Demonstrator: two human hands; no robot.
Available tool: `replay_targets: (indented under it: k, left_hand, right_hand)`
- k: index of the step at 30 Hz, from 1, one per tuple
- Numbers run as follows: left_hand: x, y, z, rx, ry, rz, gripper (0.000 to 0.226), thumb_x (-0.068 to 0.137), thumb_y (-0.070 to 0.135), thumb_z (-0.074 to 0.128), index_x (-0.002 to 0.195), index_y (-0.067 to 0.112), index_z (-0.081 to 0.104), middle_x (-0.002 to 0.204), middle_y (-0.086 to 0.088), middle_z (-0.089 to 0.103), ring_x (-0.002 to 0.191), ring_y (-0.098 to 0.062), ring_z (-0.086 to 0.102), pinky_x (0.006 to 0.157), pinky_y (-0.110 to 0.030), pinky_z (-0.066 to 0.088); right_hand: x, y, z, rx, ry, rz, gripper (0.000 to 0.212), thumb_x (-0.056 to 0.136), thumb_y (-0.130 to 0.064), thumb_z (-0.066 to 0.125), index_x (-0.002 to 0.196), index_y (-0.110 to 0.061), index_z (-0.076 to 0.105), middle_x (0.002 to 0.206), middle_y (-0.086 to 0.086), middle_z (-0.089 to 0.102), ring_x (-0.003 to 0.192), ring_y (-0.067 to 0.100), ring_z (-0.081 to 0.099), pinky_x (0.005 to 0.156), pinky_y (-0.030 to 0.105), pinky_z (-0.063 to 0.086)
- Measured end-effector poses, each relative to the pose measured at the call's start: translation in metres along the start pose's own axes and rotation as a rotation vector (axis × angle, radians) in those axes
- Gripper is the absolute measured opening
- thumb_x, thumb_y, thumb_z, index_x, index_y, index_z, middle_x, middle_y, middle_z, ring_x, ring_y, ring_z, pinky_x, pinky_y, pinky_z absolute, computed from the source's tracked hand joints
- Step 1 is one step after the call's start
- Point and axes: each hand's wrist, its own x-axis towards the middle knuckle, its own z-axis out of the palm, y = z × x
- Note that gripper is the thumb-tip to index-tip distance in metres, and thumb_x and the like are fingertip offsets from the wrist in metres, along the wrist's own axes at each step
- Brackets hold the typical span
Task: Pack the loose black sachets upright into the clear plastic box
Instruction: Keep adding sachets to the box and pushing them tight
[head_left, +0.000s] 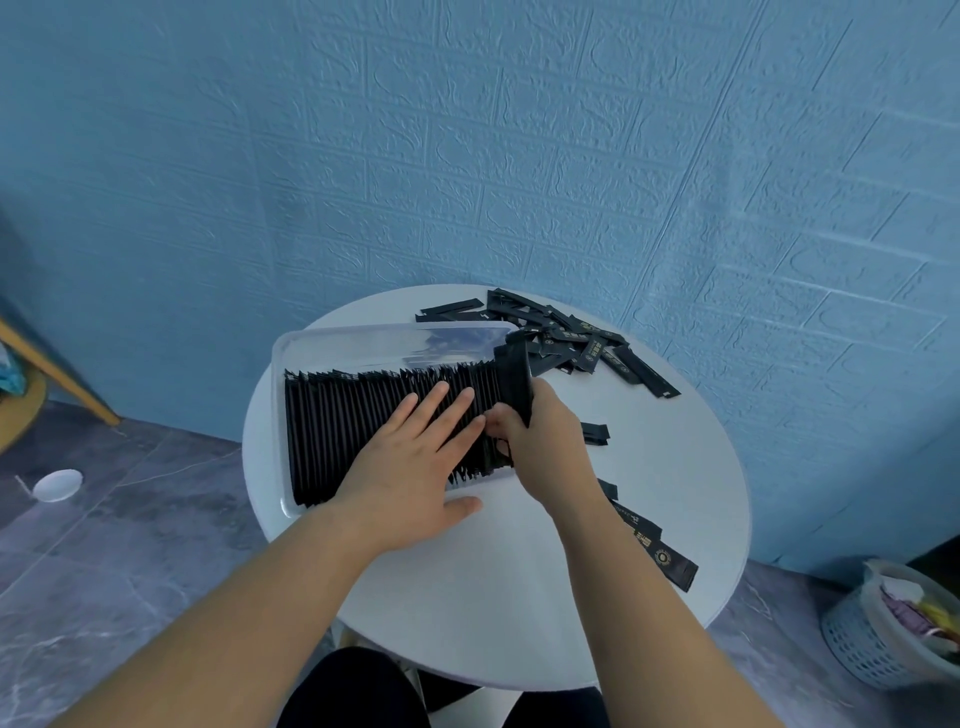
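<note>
A clear plastic box (387, 338) lies on the round white desk (493, 597), toward its left side, and is filled nearly from end to end with a tight row of black sachets (353, 415) standing on edge. The left hand (415, 457) lies flat on the tops of that row, its grip apart, fingers straight and spread, with the thumb down on the desk just in front of the box. The right hand (540, 436) is at the right end of the row, its grip clamped on a small bundle of sachets (514, 379) held upright against the last ones in the box. Behind the box's right corner, a loose pile of sachets (571, 338) lies flat and jumbled on the desk. A single sachet (595, 434) lies just right of the right hand, and a few more (660, 556) lie near the desk's right edge beside the forearm. On the floor at the lower right stands a pale mesh basket (857, 639) holding mixed coloured items that are too blurred to name.
</note>
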Motion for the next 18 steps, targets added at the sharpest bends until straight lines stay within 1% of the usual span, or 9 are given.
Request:
replay_targets:
  k: [2,4,7,9,10,11,14,16,18]
  left_hand:
    - [0.001,-0.002,0.0,-0.006,-0.012,0.004,0.096,0.062,0.07,-0.01,0.148,0.027,-0.012,0.145,0.005,-0.035,0.131,-0.018,-0.038,0.108,-0.034,-0.024]
    - [0.001,-0.003,-0.001,0.011,-0.033,0.008,0.097,0.061,0.069,-0.011,0.148,0.027,-0.013,0.145,0.004,-0.036,0.131,-0.018,-0.037,0.108,-0.034,-0.024]
    - [0.001,-0.002,-0.002,0.015,-0.05,-0.003,0.094,0.059,0.069,-0.014,0.143,0.028,-0.02,0.144,0.004,-0.037,0.131,-0.017,-0.038,0.108,-0.034,-0.024]
    - [0.001,-0.002,-0.002,0.016,-0.052,0.0,0.094,0.059,0.069,-0.014,0.144,0.028,-0.02,0.145,0.004,-0.037,0.131,-0.018,-0.038,0.108,-0.034,-0.024]
    - [0.001,-0.002,-0.002,0.01,-0.05,0.002,0.095,0.06,0.069,-0.013,0.145,0.028,-0.018,0.145,0.004,-0.037,0.131,-0.018,-0.038,0.107,-0.034,-0.025]
    - [0.001,-0.002,-0.003,0.004,-0.049,0.003,0.096,0.06,0.069,-0.012,0.147,0.027,-0.015,0.144,0.004,-0.036,0.131,-0.018,-0.038,0.107,-0.034,-0.025]
    - [0.0,-0.002,-0.004,0.014,-0.053,0.008,0.097,0.06,0.069,-0.012,0.147,0.027,-0.015,0.143,0.004,-0.037,0.129,-0.018,-0.039,0.105,-0.033,-0.027]
    - [0.001,-0.002,-0.004,0.007,-0.054,0.008,0.097,0.06,0.069,-0.011,0.148,0.027,-0.013,0.143,0.004,-0.037,0.129,-0.018,-0.04,0.105,-0.033,-0.027]
    - [0.0,-0.002,-0.005,0.002,-0.056,0.009,0.097,0.061,0.069,-0.01,0.149,0.027,-0.011,0.144,0.004,-0.036,0.129,-0.019,-0.04,0.105,-0.033,-0.027]
  right_hand:
    - [-0.002,-0.005,-0.003,0.115,0.01,-0.003,0.007,0.099,-0.021,0.043,0.096,-0.017,0.049,0.085,0.006,0.067,0.075,0.016,0.066,0.064,0.025,0.056]
    - [-0.003,-0.008,-0.007,0.167,0.047,-0.009,0.013,0.1,-0.022,0.04,0.09,-0.018,0.048,0.079,0.005,0.062,0.07,0.017,0.062,0.06,0.025,0.055]
    - [-0.002,-0.006,-0.012,0.07,0.107,-0.063,0.022,0.099,-0.024,0.039,0.078,-0.022,0.045,0.073,-0.001,0.049,0.065,0.013,0.046,0.058,0.027,0.041]
    - [0.0,-0.003,-0.015,-0.018,0.131,-0.103,0.03,0.098,-0.019,0.041,0.068,-0.025,0.038,0.071,-0.004,0.041,0.062,0.01,0.038,0.057,0.025,0.03]
    - [0.002,-0.002,-0.018,-0.062,0.124,-0.112,0.032,0.097,-0.017,0.043,0.066,-0.025,0.037,0.071,-0.004,0.04,0.061,0.01,0.037,0.057,0.024,0.029]
    - [0.003,-0.002,-0.02,-0.102,0.106,-0.114,0.03,0.096,-0.016,0.046,0.067,-0.025,0.04,0.072,-0.003,0.043,0.063,0.01,0.04,0.056,0.024,0.03]
    - [0.007,-0.001,-0.023,-0.216,0.082,-0.119,0.009,0.089,-0.02,0.058,0.082,-0.017,0.061,0.08,0.001,0.061,0.073,0.016,0.053,0.057,0.016,0.037]
    - [0.011,-0.003,-0.023,-0.294,0.136,-0.128,0.013,0.085,-0.024,0.063,0.089,-0.012,0.067,0.08,0.002,0.067,0.074,0.017,0.057,0.059,0.015,0.039]
    - [0.016,-0.004,-0.02,-0.421,0.167,-0.128,0.019,0.085,-0.029,0.064,0.09,-0.012,0.066,0.079,0.003,0.067,0.074,0.019,0.058,0.061,0.025,0.043]
